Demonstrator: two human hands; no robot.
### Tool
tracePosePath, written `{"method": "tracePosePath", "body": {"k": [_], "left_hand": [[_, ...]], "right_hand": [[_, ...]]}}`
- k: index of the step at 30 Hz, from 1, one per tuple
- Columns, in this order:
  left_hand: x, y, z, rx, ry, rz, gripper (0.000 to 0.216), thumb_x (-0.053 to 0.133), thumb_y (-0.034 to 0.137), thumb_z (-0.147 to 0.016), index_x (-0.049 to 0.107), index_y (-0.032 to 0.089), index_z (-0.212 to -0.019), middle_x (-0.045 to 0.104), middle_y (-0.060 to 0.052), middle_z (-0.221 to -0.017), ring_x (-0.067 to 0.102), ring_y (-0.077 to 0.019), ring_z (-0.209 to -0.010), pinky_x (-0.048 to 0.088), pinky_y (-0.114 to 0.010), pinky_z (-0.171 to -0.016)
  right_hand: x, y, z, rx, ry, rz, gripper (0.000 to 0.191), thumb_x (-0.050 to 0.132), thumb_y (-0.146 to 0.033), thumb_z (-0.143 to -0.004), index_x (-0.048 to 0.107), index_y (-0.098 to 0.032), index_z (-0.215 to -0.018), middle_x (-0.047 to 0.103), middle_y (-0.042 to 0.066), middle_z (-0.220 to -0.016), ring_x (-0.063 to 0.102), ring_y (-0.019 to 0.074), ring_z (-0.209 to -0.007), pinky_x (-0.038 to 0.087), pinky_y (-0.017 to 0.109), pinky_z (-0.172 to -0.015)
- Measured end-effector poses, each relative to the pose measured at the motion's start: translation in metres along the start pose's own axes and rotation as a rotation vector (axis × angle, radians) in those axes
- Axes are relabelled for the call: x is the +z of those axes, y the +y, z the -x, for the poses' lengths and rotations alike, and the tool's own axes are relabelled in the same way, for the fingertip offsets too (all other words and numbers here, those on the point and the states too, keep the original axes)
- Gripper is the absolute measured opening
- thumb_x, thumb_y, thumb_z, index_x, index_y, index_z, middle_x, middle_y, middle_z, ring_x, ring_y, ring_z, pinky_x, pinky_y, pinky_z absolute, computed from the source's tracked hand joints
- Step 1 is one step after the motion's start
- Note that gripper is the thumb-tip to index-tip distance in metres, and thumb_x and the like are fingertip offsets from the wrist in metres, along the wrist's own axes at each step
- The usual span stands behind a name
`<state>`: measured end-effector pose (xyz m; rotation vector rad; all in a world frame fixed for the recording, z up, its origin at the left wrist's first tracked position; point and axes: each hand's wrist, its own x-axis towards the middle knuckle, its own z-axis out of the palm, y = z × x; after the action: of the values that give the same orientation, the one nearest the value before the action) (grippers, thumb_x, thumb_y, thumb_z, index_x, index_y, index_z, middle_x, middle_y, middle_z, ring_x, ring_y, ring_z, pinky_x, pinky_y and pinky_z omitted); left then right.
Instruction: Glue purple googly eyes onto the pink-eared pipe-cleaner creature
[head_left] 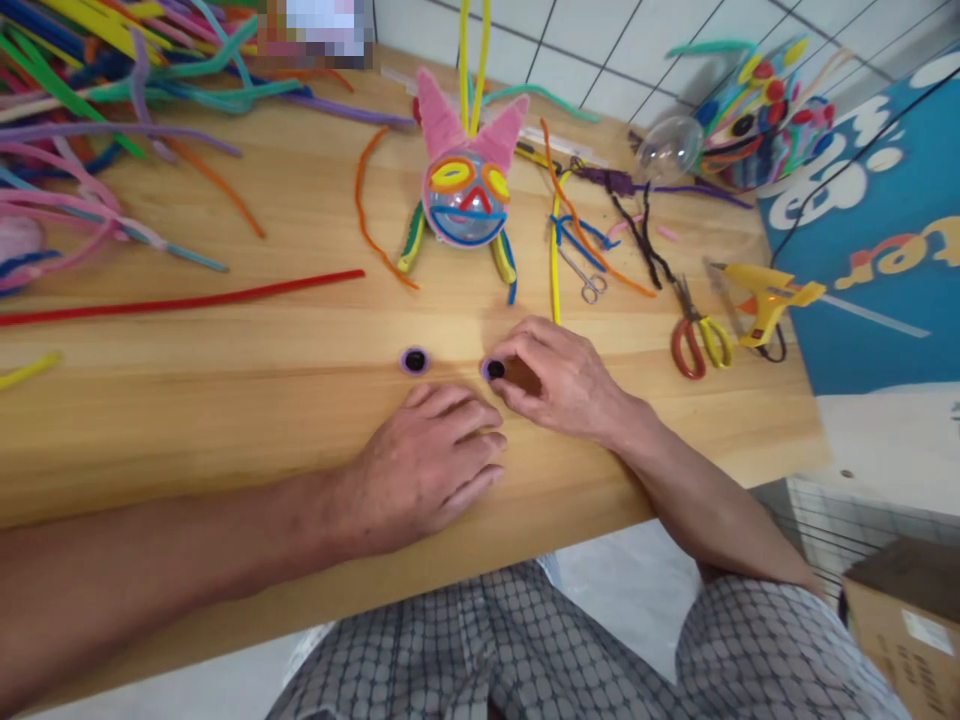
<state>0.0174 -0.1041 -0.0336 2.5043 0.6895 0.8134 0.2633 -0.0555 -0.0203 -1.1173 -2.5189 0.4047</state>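
Two small round eye pieces, black in the middle with a purple rim, lie on the wooden table. My right hand pinches the right eye piece between thumb and index finger at the table surface. The left eye piece lies apart, just above my left hand. That hand rests palm down on the table, holding nothing visible, its fingers loosely stretched toward the right. Farther back sits a pink-eared figure with a clear ball face, yellow and orange eyes, a red nose and a blue mouth.
Pipe cleaners are heaped at the back left, and a red pipe cleaner lies nearer. To the right are scissors, a yellow glue gun, small metal scissors, a clear ball and a colourful decorated figure.
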Motion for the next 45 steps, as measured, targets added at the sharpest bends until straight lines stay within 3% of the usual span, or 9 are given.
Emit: {"method": "tracePosePath", "body": {"k": [3, 6, 8, 10, 13, 19, 26, 33, 45], "left_hand": [[-0.007, 0.000, -0.002, -0.087, 0.074, 0.251, 0.011, 0.062, 0.017, -0.109, 0.073, 0.018, -0.107, 0.079, -0.008, -0.110, 0.071, -0.0197, -0.104, 0.056, -0.037, -0.094], [-0.012, 0.002, -0.005, -0.314, 0.133, 0.462, 0.007, 0.062, 0.015, -0.106, 0.069, 0.018, -0.107, 0.073, -0.004, -0.098, 0.068, -0.0140, -0.088, 0.057, -0.028, -0.079], [-0.013, 0.004, -0.007, -0.457, 0.122, 0.533, 0.006, 0.062, 0.018, -0.104, 0.068, 0.018, -0.101, 0.069, 0.000, -0.087, 0.063, -0.0114, -0.074, 0.053, -0.024, -0.067], [-0.013, 0.006, -0.007, -0.504, 0.074, 0.557, 0.011, 0.062, 0.019, -0.103, 0.067, 0.019, -0.093, 0.064, 0.003, -0.078, 0.057, -0.0097, -0.065, 0.046, -0.021, -0.059], [-0.013, 0.008, -0.006, -0.413, 0.021, 0.521, 0.017, 0.063, 0.015, -0.102, 0.066, 0.018, -0.086, 0.060, 0.005, -0.071, 0.053, -0.0087, -0.062, 0.042, -0.021, -0.059], [-0.009, 0.010, -0.001, -0.219, -0.034, 0.461, 0.013, 0.061, 0.010, -0.105, 0.066, 0.018, -0.095, 0.067, 0.001, -0.083, 0.057, -0.0099, -0.069, 0.044, -0.021, -0.064], [-0.006, 0.009, 0.002, -0.193, -0.065, 0.419, 0.016, 0.059, 0.010, -0.106, 0.064, 0.018, -0.093, 0.066, 0.001, -0.083, 0.060, -0.0118, -0.072, 0.046, -0.023, -0.067], [-0.003, 0.007, 0.003, -0.110, -0.112, 0.368, 0.021, 0.053, 0.012, -0.109, 0.064, 0.019, -0.092, 0.069, -0.001, -0.084, 0.063, -0.0154, -0.078, 0.050, -0.027, -0.073], [0.000, 0.005, 0.006, -0.083, -0.130, 0.329, 0.023, 0.053, 0.015, -0.110, 0.067, 0.018, -0.093, 0.069, -0.002, -0.085, 0.063, -0.0149, -0.077, 0.049, -0.027, -0.073]], "right_hand": [[-0.004, 0.000, 0.001, -0.038, 0.069, 0.043, 0.009, 0.069, -0.029, -0.101, 0.070, -0.023, -0.107, 0.075, 0.009, -0.100, 0.071, 0.0258, -0.091, 0.058, 0.039, -0.080], [-0.008, 0.000, 0.003, -0.042, 0.122, 0.059, 0.010, 0.070, -0.032, -0.101, 0.070, -0.024, -0.107, 0.075, 0.008, -0.099, 0.072, 0.0261, -0.091, 0.059, 0.040, -0.080], [-0.010, 0.000, 0.005, -0.022, 0.116, 0.049, 0.015, 0.072, -0.032, -0.099, 0.069, -0.025, -0.112, 0.076, 0.009, -0.104, 0.073, 0.0270, -0.095, 0.059, 0.041, -0.082], [-0.009, 0.001, 0.005, -0.019, 0.100, 0.028, 0.023, 0.074, -0.034, -0.098, 0.068, -0.025, -0.119, 0.077, 0.010, -0.112, 0.073, 0.0280, -0.101, 0.060, 0.042, -0.086], [-0.005, 0.003, 0.004, -0.056, 0.068, 0.026, 0.024, 0.071, -0.034, -0.101, 0.068, -0.023, -0.122, 0.076, 0.012, -0.115, 0.073, 0.0279, -0.104, 0.061, 0.043, -0.089], [-0.006, 0.002, 0.004, -0.079, 0.029, -0.051, 0.020, 0.065, -0.016, -0.097, 0.070, -0.026, -0.115, 0.075, 0.008, -0.110, 0.072, 0.0248, -0.102, 0.060, 0.039, -0.088], [-0.002, 0.004, 0.005, -0.129, 0.085, -0.037, 0.013, 0.064, -0.014, -0.101, 0.072, -0.025, -0.102, 0.074, 0.006, -0.100, 0.070, 0.0217, -0.090, 0.057, 0.036, -0.081], [0.001, 0.002, 0.004, -0.106, 0.052, 0.001, 0.013, 0.065, -0.020, -0.104, 0.077, -0.026, -0.104, 0.075, 0.006, -0.101, 0.069, 0.0226, -0.091, 0.056, 0.038, -0.082], [0.000, 0.002, 0.005, -0.134, 0.109, -0.033, 0.016, 0.066, -0.017, -0.102, 0.078, -0.024, -0.110, 0.076, 0.007, -0.101, 0.072, 0.0220, -0.091, 0.060, 0.037, -0.081]]}}
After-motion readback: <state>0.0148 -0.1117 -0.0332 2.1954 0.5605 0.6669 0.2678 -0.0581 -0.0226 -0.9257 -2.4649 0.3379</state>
